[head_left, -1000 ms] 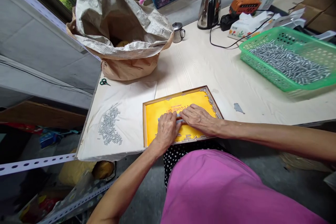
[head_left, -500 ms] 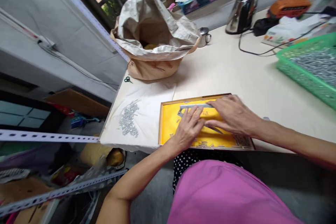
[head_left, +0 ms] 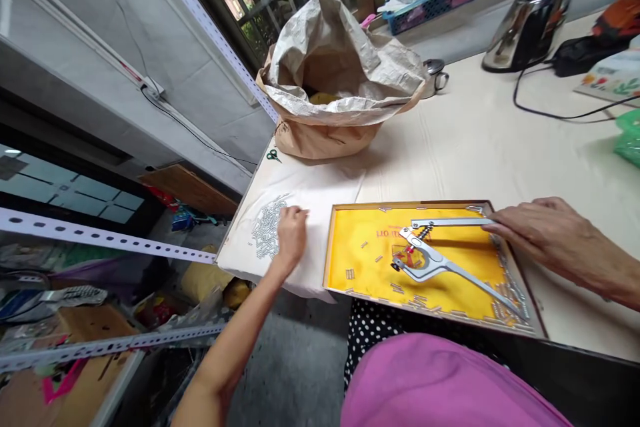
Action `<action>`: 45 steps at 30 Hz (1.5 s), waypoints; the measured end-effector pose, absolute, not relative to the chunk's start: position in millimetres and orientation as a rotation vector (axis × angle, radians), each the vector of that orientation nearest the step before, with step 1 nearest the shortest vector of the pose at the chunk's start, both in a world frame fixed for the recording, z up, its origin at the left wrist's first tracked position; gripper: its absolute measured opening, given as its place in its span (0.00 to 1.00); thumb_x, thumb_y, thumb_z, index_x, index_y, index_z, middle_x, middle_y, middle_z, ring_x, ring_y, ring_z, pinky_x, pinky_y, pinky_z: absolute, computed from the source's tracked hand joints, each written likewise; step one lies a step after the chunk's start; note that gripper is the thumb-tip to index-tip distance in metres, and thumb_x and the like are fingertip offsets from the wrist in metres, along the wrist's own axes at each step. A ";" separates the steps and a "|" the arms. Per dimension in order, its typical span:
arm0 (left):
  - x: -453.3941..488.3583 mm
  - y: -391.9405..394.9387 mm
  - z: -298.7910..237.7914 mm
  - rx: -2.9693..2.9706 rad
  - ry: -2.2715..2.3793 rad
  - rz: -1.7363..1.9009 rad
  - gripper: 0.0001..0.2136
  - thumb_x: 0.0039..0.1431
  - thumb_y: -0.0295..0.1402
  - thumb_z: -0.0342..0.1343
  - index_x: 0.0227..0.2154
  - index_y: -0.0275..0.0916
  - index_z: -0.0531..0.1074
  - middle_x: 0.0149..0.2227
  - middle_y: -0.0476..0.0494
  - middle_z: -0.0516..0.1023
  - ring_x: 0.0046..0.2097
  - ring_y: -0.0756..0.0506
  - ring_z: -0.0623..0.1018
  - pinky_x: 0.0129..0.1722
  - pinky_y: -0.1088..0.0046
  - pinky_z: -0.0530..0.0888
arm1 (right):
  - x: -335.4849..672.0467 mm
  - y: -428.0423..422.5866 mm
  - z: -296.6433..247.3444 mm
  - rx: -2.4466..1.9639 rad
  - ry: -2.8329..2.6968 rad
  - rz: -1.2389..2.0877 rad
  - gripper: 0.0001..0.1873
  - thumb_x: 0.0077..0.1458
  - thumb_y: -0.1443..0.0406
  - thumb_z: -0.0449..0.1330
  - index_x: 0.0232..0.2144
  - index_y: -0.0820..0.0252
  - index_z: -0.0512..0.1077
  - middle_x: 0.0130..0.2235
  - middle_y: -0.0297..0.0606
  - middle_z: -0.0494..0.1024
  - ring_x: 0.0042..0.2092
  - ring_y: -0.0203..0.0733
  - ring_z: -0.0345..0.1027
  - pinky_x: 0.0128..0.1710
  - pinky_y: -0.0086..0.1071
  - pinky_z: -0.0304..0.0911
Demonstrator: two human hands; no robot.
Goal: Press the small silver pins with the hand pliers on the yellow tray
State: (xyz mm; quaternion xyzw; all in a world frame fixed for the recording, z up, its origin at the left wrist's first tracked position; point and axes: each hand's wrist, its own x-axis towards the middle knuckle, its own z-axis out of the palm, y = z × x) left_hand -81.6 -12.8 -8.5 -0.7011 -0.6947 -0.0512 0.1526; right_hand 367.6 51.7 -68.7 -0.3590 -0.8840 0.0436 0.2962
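My right hand [head_left: 550, 237] grips the end of the upper handle of metal pliers [head_left: 430, 267] with a spring and a C-shaped jaw. The pliers stand open, their lower handle slanting down to the right over a shallow yellow-lined tray [head_left: 327, 250]. Small metal pieces [head_left: 505, 312] lie scattered in the tray, densest along its right and near sides. My left hand [head_left: 291, 237] is at the right edge of a pile of small silvery metal pins [head_left: 267, 227] on white cloth. Its fingers are closed together; anything between the fingertips is too small to make out.
A large paper sack [head_left: 325, 137] stands open behind the pile, with green-handled scissors [head_left: 273, 155] beside it. Farther right are a lidded metal cup [head_left: 434, 80], an electric kettle [head_left: 530, 20] and a black cord [head_left: 545, 113]. Perforated metal rails [head_left: 110, 237] run at the left.
My left hand has left the pliers and moved left to the pin pile. The right hand keeps the upper handle, now farther right, and the pliers are spread wider. The view has shifted.
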 end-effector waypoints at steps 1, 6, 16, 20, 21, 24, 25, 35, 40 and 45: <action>-108.0 -12.2 -9.2 -1.958 -2.098 0.000 0.14 0.66 0.25 0.45 0.41 0.35 0.77 0.42 0.35 0.77 0.46 0.40 0.71 0.43 0.65 0.72 | 368.4 49.2 -70.7 -0.937 -2.344 0.130 0.18 0.67 0.53 0.47 0.32 0.50 0.71 0.33 0.40 0.78 0.35 0.48 0.69 0.42 0.45 0.56; -181.6 -10.8 -20.4 -1.997 -2.168 0.453 0.15 0.64 0.26 0.43 0.37 0.35 0.77 0.41 0.32 0.77 0.48 0.35 0.67 0.44 0.62 0.67 | 358.3 36.9 -64.1 -0.996 -2.370 0.132 0.18 0.68 0.56 0.46 0.31 0.54 0.69 0.32 0.40 0.78 0.34 0.46 0.68 0.43 0.45 0.55; -199.3 2.5 -25.0 -2.227 -1.979 0.463 0.17 0.65 0.31 0.40 0.40 0.37 0.75 0.42 0.33 0.77 0.49 0.35 0.70 0.46 0.62 0.70 | 344.8 34.9 -44.6 -1.083 -2.510 0.090 0.22 0.70 0.56 0.43 0.29 0.58 0.66 0.27 0.34 0.71 0.30 0.37 0.60 0.43 0.37 0.51; -217.2 2.2 -24.7 -2.290 -1.973 0.421 0.13 0.60 0.29 0.43 0.35 0.38 0.74 0.40 0.35 0.77 0.49 0.35 0.72 0.46 0.63 0.71 | 344.2 36.2 -42.8 -1.101 -2.541 0.077 0.23 0.71 0.55 0.42 0.30 0.58 0.67 0.28 0.34 0.73 0.31 0.37 0.60 0.42 0.36 0.50; -219.3 3.6 -24.8 -2.292 -1.970 0.370 0.12 0.59 0.30 0.44 0.32 0.39 0.74 0.39 0.35 0.77 0.48 0.35 0.72 0.46 0.62 0.71 | 344.4 36.7 -42.4 -1.110 -2.547 0.072 0.23 0.71 0.55 0.41 0.30 0.58 0.68 0.29 0.35 0.73 0.32 0.38 0.61 0.43 0.36 0.49; -205.0 8.0 -21.2 -2.230 -2.058 0.085 0.11 0.58 0.36 0.46 0.28 0.40 0.72 0.37 0.35 0.79 0.46 0.34 0.74 0.47 0.59 0.71 | 345.0 38.0 -41.6 -1.135 -2.550 0.046 0.23 0.71 0.55 0.41 0.31 0.58 0.69 0.30 0.36 0.74 0.33 0.39 0.62 0.43 0.36 0.49; -191.4 7.4 -18.2 -2.183 -2.146 -0.046 0.11 0.56 0.38 0.47 0.29 0.39 0.72 0.36 0.35 0.80 0.45 0.35 0.75 0.47 0.59 0.72 | 345.0 38.3 -41.4 -1.136 -2.550 0.037 0.23 0.71 0.56 0.41 0.32 0.59 0.69 0.30 0.36 0.74 0.33 0.39 0.62 0.43 0.36 0.49; 24.8 -48.0 -13.7 -2.287 -3.213 -1.392 0.17 0.44 0.43 0.63 0.33 0.35 0.77 0.29 0.45 0.79 0.28 0.48 0.76 0.29 0.74 0.74 | 324.8 46.1 -42.0 -0.994 -2.581 0.010 0.23 0.71 0.56 0.43 0.31 0.59 0.70 0.28 0.35 0.74 0.32 0.38 0.61 0.45 0.38 0.49; 33.0 -50.9 -29.4 -2.227 -3.180 -1.358 0.14 0.45 0.41 0.64 0.29 0.35 0.79 0.29 0.44 0.81 0.31 0.47 0.78 0.33 0.75 0.74 | 314.3 47.3 -39.5 -0.947 -2.611 0.007 0.24 0.71 0.55 0.42 0.30 0.58 0.70 0.28 0.34 0.74 0.31 0.38 0.58 0.44 0.38 0.48; 32.2 -53.5 -34.8 -2.235 -3.238 -1.177 0.11 0.46 0.40 0.65 0.26 0.35 0.78 0.28 0.43 0.81 0.30 0.47 0.79 0.30 0.76 0.73 | 310.7 49.2 -42.7 -0.905 -2.620 -0.005 0.23 0.71 0.56 0.42 0.30 0.58 0.70 0.28 0.34 0.75 0.31 0.39 0.57 0.45 0.39 0.46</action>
